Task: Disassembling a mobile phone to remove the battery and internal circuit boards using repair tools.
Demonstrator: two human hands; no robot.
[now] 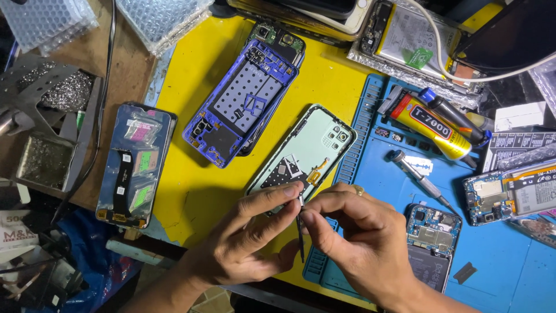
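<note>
My left hand and my right hand meet near the front edge of the bench, over the lower end of a pale green phone back cover. Between the fingertips of both hands stands a thin dark tool, like tweezers, held upright with its tip near the thumbs. My left thumb and forefinger pinch at the tool's top, and my right fingers grip its shaft. A ring shows on my right hand. What sits at the very tip is too small to tell.
A blue phone frame lies on the yellow mat. A phone screen assembly rests at left. On the blue mat lie a glue tube, a screwdriver, a razor blade and opened phones. Bubble wrap at the back.
</note>
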